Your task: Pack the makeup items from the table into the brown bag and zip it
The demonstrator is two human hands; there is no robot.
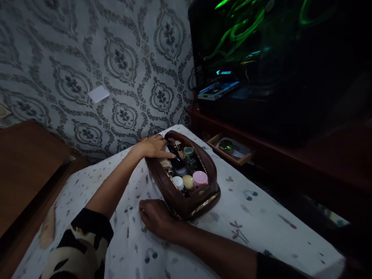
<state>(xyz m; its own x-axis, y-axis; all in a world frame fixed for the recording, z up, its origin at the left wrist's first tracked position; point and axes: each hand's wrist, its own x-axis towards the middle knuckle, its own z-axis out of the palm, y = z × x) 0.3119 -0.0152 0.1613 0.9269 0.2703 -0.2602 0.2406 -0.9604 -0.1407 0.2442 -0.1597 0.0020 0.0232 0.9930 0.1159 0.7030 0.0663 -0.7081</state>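
Observation:
A brown toiletry bag (162, 176) lies unzipped on the bed-like surface, packed with cosmetics. Over its far left end rests my left hand (152, 148), thumb stretched across the opening and apart from the other fingers. Dark bottles lie close to that thumb. Inside the bag I see a green-capped bottle (188, 152), a pink-lidded jar (200, 179), a white cap (178, 183) and a yellowish round lid (188, 181). My right hand (157, 217) is curled closed on the patterned cloth beside the bag's near left side; whatever its fingers may hold is hidden.
White printed cloth (232, 217) covers the surface under the bag. An open small drawer (247, 158) with a round object juts out at right, below a dark computer case (221, 93) with green lights. A brown wooden panel (26, 166) stands left, before the patterned wall (122, 58).

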